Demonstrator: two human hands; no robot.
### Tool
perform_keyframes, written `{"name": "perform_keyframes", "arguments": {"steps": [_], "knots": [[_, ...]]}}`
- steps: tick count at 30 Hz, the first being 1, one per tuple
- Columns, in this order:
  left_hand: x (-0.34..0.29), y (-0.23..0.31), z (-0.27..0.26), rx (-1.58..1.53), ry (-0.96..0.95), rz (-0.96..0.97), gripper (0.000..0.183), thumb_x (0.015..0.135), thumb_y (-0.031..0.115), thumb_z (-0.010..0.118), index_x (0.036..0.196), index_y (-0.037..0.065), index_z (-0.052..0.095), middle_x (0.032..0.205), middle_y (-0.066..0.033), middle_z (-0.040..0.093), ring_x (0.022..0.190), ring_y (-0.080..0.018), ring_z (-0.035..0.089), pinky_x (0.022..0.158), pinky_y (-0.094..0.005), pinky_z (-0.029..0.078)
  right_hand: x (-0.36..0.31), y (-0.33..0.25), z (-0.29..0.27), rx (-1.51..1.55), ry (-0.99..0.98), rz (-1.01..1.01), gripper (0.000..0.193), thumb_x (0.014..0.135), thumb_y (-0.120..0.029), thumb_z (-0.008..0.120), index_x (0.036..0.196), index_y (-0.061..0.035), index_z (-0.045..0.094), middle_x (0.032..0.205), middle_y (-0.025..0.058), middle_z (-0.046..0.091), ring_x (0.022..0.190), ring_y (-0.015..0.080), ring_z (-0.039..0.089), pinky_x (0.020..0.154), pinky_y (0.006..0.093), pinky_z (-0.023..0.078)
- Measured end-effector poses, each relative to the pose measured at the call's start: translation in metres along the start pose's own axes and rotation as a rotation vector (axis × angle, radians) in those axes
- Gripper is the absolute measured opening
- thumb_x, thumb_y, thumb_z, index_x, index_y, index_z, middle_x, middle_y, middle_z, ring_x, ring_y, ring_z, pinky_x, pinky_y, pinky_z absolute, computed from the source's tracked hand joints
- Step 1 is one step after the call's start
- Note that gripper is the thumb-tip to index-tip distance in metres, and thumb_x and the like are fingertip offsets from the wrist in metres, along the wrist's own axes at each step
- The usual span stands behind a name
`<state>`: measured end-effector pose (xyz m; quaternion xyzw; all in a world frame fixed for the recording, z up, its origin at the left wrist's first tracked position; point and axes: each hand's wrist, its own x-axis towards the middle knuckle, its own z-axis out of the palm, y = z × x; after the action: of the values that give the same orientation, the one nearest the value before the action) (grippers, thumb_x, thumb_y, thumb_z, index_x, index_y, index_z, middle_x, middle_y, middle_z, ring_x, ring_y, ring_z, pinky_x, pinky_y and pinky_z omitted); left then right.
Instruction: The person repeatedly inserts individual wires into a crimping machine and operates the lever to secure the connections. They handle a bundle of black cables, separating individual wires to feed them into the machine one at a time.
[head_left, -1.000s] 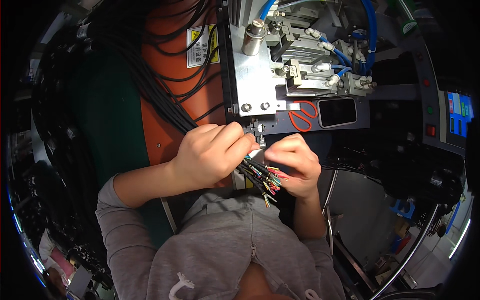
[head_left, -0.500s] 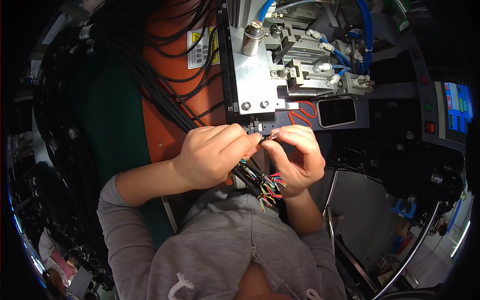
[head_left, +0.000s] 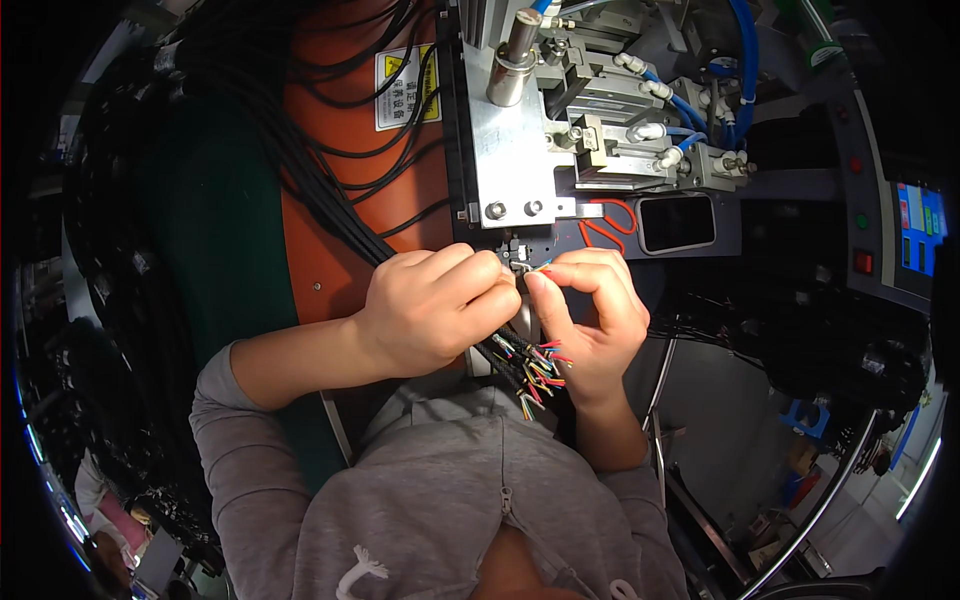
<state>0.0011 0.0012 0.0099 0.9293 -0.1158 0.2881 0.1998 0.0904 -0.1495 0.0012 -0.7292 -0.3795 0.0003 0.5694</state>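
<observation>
Thin wires [head_left: 542, 267] — in both hands [head_left: 437, 308] | black cables [head_left: 508, 368] — ends splayed

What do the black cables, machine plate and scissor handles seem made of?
Black cables: matte rubber or plastic, probably, bending in smooth curves. Machine plate: likely steel or aluminium, smooth, with silvery glare. Scissor handles: plastic-looking, evenly red; finish unclear.

At the frame's centre, a left hand [head_left: 430, 312] curls over black cables [head_left: 338, 208] running from the upper left, while the right hand [head_left: 605, 315] pinches thin wires [head_left: 541, 267]. Colourful wire ends [head_left: 543, 371] fan out below. Towards upper right, a metal machine [head_left: 515, 160] with blue hoses [head_left: 746, 62]; below, red-handled scissors [head_left: 633, 217] beside a phone [head_left: 676, 224].
</observation>
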Motion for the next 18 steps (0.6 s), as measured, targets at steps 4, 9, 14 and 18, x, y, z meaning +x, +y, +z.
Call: {"name": "perform_keyframes", "arguments": {"steps": [4, 9, 14, 18], "knots": [[-0.003, -0.002, 0.004, 0.021, -0.063, 0.018, 0.017, 0.067, 0.007, 0.066, 0.084, 0.006, 0.066, 0.067, 0.0016, 0.051, 0.054, -0.0099, 0.048, 0.041, -0.0237, 0.036, 0.002, 0.01, -0.02, 0.226, -0.24, 0.34, 0.01, 0.075, 0.0, 0.07, 0.078, 0.0007, 0.061, 0.073, 0.0076, 0.06, 0.07, 0.0157, 0.058, 0.063, 0.0282, 0.045], [-0.007, 0.002, 0.01, 0.084, -0.063, 0.019, 0.031, 0.065, 0.008, 0.065, 0.096, 0.007, 0.069, 0.069, 0.0028, 0.051, 0.055, -0.0086, 0.047, 0.042, -0.0221, 0.035, 0.0, 0.027, -0.013, 0.221, -0.206, 0.306, 0.006, 0.078, 0.0, 0.067, 0.079, 0.0017, 0.061, 0.074, 0.0077, 0.062, 0.071, 0.0128, 0.057, 0.063, 0.0275, 0.045], [-0.006, 0.006, 0.013, 0.191, -0.141, -0.063, 0.031, 0.07, 0.007, 0.063, 0.1, 0.007, 0.069, 0.066, 0.0023, 0.042, 0.054, -0.0091, 0.046, 0.042, -0.0225, 0.036, 0.0, 0.027, 0.003, -0.148, -0.144, 0.11, 0.005, 0.077, -0.001, 0.064, 0.075, -0.0001, 0.059, 0.072, 0.01, 0.06, 0.066, 0.026, 0.056, 0.06, 0.0345, 0.044], [-0.004, 0.011, 0.011, 0.22, -0.177, -0.12, 0.031, 0.07, 0.007, 0.064, 0.1, 0.008, 0.069, 0.067, 0.0017, 0.039, 0.055, -0.0091, 0.047, 0.043, -0.0229, 0.037, -0.001, 0.024, 0.003, -0.173, -0.163, 0.096, 0.006, 0.075, -0.001, 0.065, 0.075, -0.0004, 0.059, 0.07, 0.0097, 0.058, 0.064, 0.0252, 0.053, 0.059, 0.0347, 0.043]]}}
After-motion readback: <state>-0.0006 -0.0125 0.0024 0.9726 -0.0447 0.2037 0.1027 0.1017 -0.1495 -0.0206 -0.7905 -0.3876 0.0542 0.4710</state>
